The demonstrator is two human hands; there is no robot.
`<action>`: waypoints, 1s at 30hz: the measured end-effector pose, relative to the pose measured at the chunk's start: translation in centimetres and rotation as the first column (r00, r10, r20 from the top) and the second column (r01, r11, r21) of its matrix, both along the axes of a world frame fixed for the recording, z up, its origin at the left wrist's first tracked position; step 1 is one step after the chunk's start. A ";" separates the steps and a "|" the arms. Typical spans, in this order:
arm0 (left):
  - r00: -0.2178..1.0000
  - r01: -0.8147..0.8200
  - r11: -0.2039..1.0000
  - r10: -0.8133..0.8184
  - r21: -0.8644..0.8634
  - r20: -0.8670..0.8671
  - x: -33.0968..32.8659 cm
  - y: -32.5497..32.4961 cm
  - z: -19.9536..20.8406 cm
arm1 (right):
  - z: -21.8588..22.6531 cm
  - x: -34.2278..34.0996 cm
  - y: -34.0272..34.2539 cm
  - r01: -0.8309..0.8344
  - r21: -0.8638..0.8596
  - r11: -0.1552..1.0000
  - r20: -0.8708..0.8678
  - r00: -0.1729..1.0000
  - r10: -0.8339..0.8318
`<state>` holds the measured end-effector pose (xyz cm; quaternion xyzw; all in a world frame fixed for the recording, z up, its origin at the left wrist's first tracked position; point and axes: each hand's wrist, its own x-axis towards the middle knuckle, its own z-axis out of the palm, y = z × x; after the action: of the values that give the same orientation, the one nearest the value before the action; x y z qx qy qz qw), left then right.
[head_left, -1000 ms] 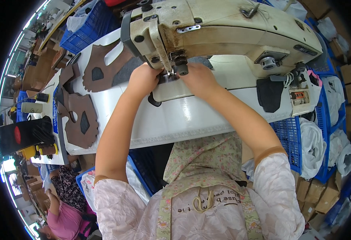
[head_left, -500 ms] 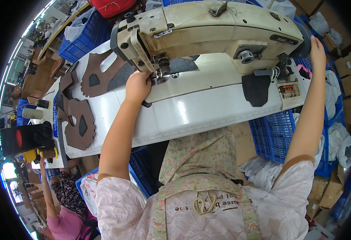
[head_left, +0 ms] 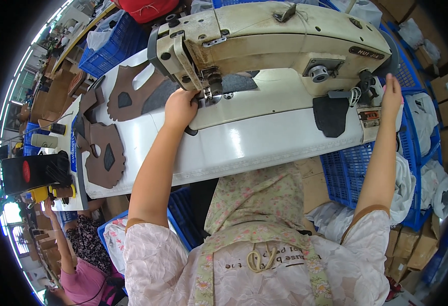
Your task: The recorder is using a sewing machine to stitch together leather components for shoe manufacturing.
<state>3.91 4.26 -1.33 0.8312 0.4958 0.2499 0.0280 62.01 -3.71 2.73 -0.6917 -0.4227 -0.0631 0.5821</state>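
Beside the needle of an industrial sewing machine [head_left: 270, 46], my left hand [head_left: 181, 108] is curled, its fingertips hidden. It lies at the edge of a brown cut piece with grey felt-like backing [head_left: 155, 97] that runs under the presser foot [head_left: 208, 94]; whether the fingers pinch that piece cannot be made out. My right hand [head_left: 392, 97] is at the machine's right end, in front of and below the dark handwheel [head_left: 389, 58]. Its fingers are stretched out and it holds nothing visible. A matching brown piece with a grey patch [head_left: 104, 155] lies at the table's left end.
A black flap [head_left: 331, 116] hangs near the machine's right base. Blue crates [head_left: 346, 171] stand under the white table [head_left: 224, 148], and another crate [head_left: 109, 51] is at the back left. Thread spools [head_left: 63, 191] and a co-worker in pink [head_left: 83, 280] are at the left.
My right hand has come off the handwheel and moved down and slightly left. My left hand stays beside the presser foot. The whole view has shifted a little.
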 end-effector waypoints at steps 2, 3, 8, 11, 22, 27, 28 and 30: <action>1.000 -0.001 1.000 0.001 -0.024 -0.002 0.2 0.3 -0.1 | 3.1 0.8 0.8 0.012 0.100 0.995 0.071 0.997 -0.019; 1.000 0.003 1.000 -0.003 -0.017 -0.006 0.2 0.4 -0.3 | 4.9 1.0 1.6 -0.016 0.155 0.988 0.136 0.991 -0.006; 1.000 -0.019 1.000 0.019 -0.020 -0.005 -0.1 0.1 -0.2 | 7.1 0.9 3.2 0.219 -0.190 0.957 0.216 0.960 -0.177; 1.000 -0.015 1.000 0.015 -0.025 0.015 0.2 -0.1 0.1 | 4.0 0.3 2.1 0.191 0.031 0.981 0.248 0.949 -0.193; 1.000 -0.001 1.000 0.001 -0.011 0.019 -0.1 0.1 0.1 | -0.1 -1.6 0.4 0.068 -0.061 0.996 0.012 0.998 -0.068; 1.000 -0.004 1.000 0.004 -0.008 0.030 -0.3 0.2 -0.4 | 0.1 -1.5 0.8 0.161 -0.071 0.984 0.080 0.985 -0.156; 0.999 0.007 1.000 -0.007 0.005 0.037 -0.4 0.3 -0.4 | 0.2 -1.2 0.7 0.162 -0.095 0.982 0.091 0.984 -0.153; 0.999 0.020 1.000 -0.021 0.016 0.045 -0.3 0.2 -0.4 | 0.9 -0.8 0.6 0.165 -0.120 0.979 0.102 0.983 -0.153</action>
<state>3.58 4.46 -1.74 0.8306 0.4844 0.2723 0.0354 61.23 -3.13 3.58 -0.7556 -0.3955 -0.1142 0.5096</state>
